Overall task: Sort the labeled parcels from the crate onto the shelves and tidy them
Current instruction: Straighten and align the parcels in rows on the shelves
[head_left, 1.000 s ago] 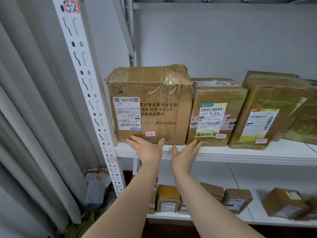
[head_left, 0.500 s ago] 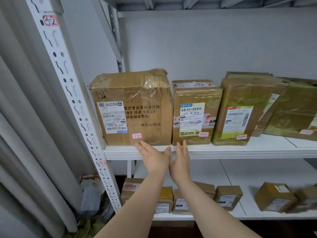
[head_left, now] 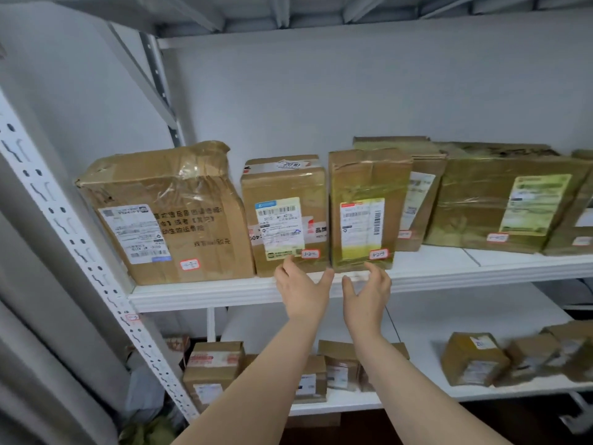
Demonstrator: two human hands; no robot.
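Cardboard fills the shelf (head_left: 205, 295) that two raised hands reach towards. Nearest me, the left hand (head_left: 301, 289) and right hand (head_left: 367, 292) are up side by side at the shelf's front lip, palms turned toward each other, fingers loosely spread and holding nothing. The left fingertips lie at the foot of the middle parcel (head_left: 284, 187), the right ones at the foot of the tall parcel (head_left: 369, 175); I cannot tell if they touch. Both parcels stand on end, long axis upright, printed labels facing out into the room, their sides almost touching. Left of them sits a large box (head_left: 179, 187), leaning a little. To the right a wide parcel (head_left: 475, 200) lies lengthwise along the shelf, against the pale wall (head_left: 321, 91).
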